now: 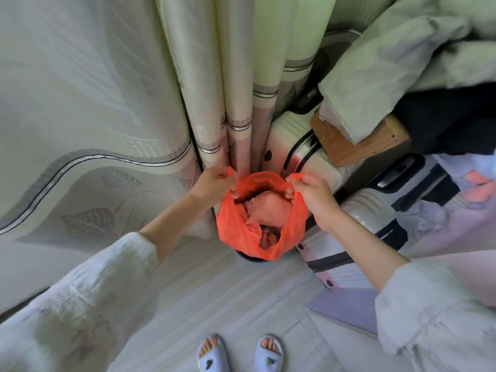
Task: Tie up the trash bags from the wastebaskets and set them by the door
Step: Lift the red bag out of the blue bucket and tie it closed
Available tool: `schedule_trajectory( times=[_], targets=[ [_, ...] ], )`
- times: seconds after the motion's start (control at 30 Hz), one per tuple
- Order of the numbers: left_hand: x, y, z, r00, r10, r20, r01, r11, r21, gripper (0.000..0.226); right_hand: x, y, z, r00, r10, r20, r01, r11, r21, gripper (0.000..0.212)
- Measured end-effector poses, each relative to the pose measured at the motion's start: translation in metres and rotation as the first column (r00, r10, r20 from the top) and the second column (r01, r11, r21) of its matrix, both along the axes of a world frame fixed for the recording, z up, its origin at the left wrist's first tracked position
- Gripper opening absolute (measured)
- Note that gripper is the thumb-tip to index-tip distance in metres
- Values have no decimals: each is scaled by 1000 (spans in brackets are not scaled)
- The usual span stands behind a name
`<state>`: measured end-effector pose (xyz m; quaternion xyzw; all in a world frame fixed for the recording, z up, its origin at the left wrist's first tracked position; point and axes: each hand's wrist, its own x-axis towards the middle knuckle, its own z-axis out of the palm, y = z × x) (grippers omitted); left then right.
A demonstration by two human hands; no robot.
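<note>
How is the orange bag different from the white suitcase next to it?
The orange bag is thin, crinkly and see-through; the white suitcase is hard and ribbed. The orange bag is open at the top, showing crumpled paper inside; the white suitcase is shut. The left hand and right hand hold the orange bag's edges; nobody touches the white suitcase, which has a cardboard box on it. Both stand by the curtain.

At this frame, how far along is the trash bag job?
Early. Done: both hands have gathered the orange bag's rim, left hand and right hand on opposite sides. In hand: lifting it from the wastebasket; the mouth is open, no knot. Left: tying and carrying to the door, which is not in view.
</note>
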<state>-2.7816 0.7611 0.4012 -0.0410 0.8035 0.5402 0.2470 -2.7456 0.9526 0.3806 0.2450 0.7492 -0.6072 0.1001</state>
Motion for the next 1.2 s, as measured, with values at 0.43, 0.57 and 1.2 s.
schedule_trajectory(
  times=[0.43,0.57,1.2],
  targets=[
    [83,-43,120,987,-10,-158,3,999,-45,23,67,-28,112,923,386,-3,-385,922,45,23],
    [119,-79,129,999,32,-36,-33,999,-9,15,99,-52,124,903,428,31,-429,901,60,19],
    [247,-179,-143,973,168,156,-162,985,-49,10,213,-132,-136,925,338,170,-351,935,51,16]
  ],
)
